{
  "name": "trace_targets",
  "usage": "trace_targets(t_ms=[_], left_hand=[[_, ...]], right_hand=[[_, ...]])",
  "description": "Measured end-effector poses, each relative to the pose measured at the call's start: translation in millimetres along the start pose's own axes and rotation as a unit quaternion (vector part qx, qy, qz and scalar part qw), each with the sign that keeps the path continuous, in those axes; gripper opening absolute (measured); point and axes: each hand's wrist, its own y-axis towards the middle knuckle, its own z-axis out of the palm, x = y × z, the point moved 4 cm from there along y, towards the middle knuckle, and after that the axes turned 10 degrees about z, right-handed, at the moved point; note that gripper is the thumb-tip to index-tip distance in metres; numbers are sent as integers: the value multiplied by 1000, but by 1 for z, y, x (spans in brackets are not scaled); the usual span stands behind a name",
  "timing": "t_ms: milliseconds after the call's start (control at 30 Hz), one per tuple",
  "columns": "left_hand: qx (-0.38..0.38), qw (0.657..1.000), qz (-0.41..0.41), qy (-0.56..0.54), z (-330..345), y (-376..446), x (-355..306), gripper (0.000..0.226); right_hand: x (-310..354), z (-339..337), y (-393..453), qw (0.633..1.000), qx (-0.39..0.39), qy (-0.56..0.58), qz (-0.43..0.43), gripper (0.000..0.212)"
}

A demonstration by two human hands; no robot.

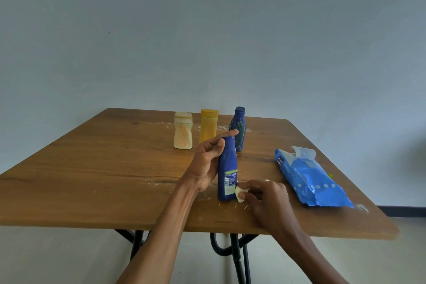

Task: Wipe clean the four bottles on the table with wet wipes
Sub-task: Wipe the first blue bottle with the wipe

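Right hand (262, 193) fingers pinching wipe (239, 194) against blue bottle (227, 168) base (upright on worktop (103, 168)); left hand (207, 161) gripping bottle neck.

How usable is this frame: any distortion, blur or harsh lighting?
Head view: wide-angle bowing curves the table edges; light is soft and even, without glare; the blue bottle label is too soft to read; the wet wipe is sharp enough.

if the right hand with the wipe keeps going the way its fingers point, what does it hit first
The right hand pinches a wipe pointing left; it meets the near blue bottle, low on its side. The wipe seems already touching it.
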Motion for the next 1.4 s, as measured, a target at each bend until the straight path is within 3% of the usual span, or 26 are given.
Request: trace_targets(t_ms=[233,400,500,733,900,1000,1233,1400], left_hand=[[0,993,9,115,18,4,-11,29],[-87,937,109,320,26,9,-29,23],[-151,923,105,337,27,2,-35,33],[-166,902,104,384,44,-6,-53,35],[-203,890,77,401,49,-3,-61,44],[-227,880,70,412,47,-4,-62,37],[-234,851,73,464,50,-6,-61,42],[-229,840,77,486,61,-7,-55,45]], right_hand=[[6,-9,-4,999,-26,21,-20,31],[13,-18,-5,986,-133,92,-36,30],[23,-26,0,978,-166,117,-42,26],[56,-46,20,961,-225,148,-59,19],[53,-47,10,960,-240,91,-108,20],[38,-35,-2,961,-229,69,-138,21],[14,-7,-20,969,-196,84,-125,21],[39,-21,-8,952,-252,113,-131,20]])
